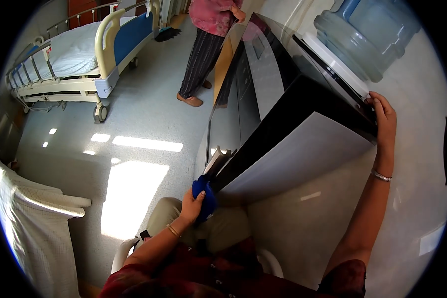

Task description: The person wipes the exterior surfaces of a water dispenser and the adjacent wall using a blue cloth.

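Note:
My left hand [191, 204] is closed round a blue cloth [204, 198], held beside the lower front corner of a tall water dispenser. The dispenser [298, 154] has a grey side panel and a dark glossy front, and a large clear blue water bottle [365, 37] stands on its white top. At the upper back corner of the dispenser, my right hand [384, 115] rests with its fingers curled over the dark edge near the white rim. Its fingertips are partly hidden, so whether they grip the edge is unclear.
A person [203, 54] in dark striped trousers stands beyond the dispenser. A hospital bed [79, 62] with rails and wheels is at the upper left. White cloth [35, 213] hangs at the lower left. A pale wall [412, 164] runs along the right.

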`<state>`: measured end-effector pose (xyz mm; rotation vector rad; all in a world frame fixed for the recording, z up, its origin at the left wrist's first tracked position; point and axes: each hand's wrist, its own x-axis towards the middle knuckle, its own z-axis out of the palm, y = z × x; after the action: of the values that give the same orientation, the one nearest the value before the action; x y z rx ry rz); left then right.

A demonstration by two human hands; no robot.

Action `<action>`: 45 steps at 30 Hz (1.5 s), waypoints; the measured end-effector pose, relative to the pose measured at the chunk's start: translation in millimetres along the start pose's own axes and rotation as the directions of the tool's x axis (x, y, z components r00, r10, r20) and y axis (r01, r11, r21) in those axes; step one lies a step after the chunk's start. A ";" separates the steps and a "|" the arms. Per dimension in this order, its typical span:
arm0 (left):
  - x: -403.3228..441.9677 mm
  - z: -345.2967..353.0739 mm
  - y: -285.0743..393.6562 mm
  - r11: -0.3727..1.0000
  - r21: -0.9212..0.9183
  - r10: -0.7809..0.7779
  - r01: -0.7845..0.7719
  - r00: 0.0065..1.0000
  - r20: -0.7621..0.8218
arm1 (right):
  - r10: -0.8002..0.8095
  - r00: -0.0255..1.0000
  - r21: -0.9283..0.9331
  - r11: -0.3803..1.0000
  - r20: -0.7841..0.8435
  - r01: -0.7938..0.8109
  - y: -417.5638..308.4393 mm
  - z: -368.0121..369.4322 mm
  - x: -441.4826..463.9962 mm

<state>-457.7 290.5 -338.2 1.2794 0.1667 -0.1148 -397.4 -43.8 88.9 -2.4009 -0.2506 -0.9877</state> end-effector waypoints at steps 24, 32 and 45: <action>-8.7 90.0 294.3 0.520 0.156 0.826 -0.839 0.541 0.155 | -0.035 0.996 -0.066 0.997 -0.087 0.029 -11.3 7.3 -5.6; 25.5 101.4 343.3 0.512 0.100 0.846 -0.853 0.521 0.112 | -0.072 0.990 -0.113 0.992 -0.118 0.059 -10.9 9.4 -6.5; 137.3 85.4 282.1 0.864 -0.266 0.494 -0.428 0.824 0.278 | -0.029 0.987 -0.179 0.984 -0.156 0.000 -21.9 10.7 -10.9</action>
<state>-267.6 289.8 -74.5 1.0548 -0.4266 0.1023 -406.5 -19.3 83.7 -2.4654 -0.1268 -1.2475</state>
